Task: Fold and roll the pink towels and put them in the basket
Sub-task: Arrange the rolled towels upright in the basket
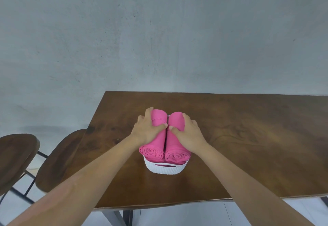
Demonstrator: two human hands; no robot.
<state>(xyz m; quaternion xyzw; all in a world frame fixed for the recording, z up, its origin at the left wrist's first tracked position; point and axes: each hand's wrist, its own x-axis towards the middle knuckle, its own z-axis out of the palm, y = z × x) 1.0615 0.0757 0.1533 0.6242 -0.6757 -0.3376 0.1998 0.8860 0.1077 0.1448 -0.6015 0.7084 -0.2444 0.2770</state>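
Left hand (146,130): fingers curled over the top and outer side of the left towel roll (156,137), thumb laid across its inner side toward the gap between the two rolls; the hand grips the roll from above.

Right hand (189,134): fingers wrapped over the top and outer side of the right towel roll (174,147), thumb reaching in toward the same gap; it grips that roll from above. The two thumb tips lie near each other, almost touching, over the seam between the rolls.

Left towel roll: pink, rolled tight, lying lengthwise away from the person; spiral end faces the camera. Right towel roll: pink, same lie, spiral end likewise facing the camera. The two rolls lie side by side and touch along their length.

Basket (166,169): white, ribbed plastic, with a slot handle in the near wall. Both rolls sit in it and rise well above its rim; more pink shows through the handle slot and below the upper rolls, though how many towels lie underneath cannot be told.

Table (248,145): dark brown wood; the basket stands on it, toward its left half.

Stools (58,156): two, brown wooden seats on dark metal frames, at the table's left side.

Wall (159,30): grey, behind the table.
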